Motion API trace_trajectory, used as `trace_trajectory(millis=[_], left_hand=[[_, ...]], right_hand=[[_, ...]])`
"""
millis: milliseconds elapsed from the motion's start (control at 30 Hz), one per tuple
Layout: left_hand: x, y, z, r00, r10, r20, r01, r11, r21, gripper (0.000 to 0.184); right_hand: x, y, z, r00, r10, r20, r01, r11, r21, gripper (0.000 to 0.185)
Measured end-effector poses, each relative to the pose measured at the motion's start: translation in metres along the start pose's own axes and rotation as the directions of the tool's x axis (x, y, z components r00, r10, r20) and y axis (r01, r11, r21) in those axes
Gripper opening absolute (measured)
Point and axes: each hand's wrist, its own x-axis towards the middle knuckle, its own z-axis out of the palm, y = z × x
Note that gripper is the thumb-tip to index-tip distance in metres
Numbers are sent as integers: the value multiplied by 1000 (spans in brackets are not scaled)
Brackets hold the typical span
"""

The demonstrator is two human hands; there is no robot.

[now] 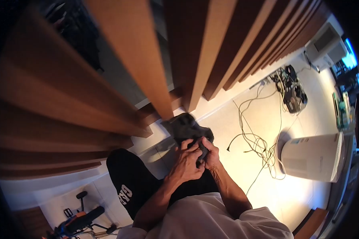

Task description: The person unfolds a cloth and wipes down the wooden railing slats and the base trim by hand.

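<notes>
A crumpled dark grey cloth (186,126) hangs out in front of my knees, close to the foot of the wooden slats. My left hand (186,162) is closed on its near end with the fingers curled over it. Beside it, my right hand (210,153) grips the same end, thumb on top. The two hands nearly touch. Part of the cloth is covered by my fingers, and its far edge is a little blurred.
Tall wooden slats (135,47) rise just ahead and to the left. Loose cables (259,145) lie on the pale tiled floor at right, near a white bin-like container (313,156). Black devices (294,93) sit farther back. A bicycle part with pedals (83,219) is at lower left.
</notes>
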Motion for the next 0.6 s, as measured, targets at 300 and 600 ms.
trace_trajectory(millis=[300, 600], left_hand=[[22, -47, -25, 724, -569, -390, 374, 799, -471, 19], [79, -15, -78, 643, -437, -629, 307, 899, -311, 45]], right_hand=[[48, -19, 7, 706, -562, 431, 541, 35, -840, 22], [148, -30, 67, 795, 20, 607, 579, -327, -747, 41]])
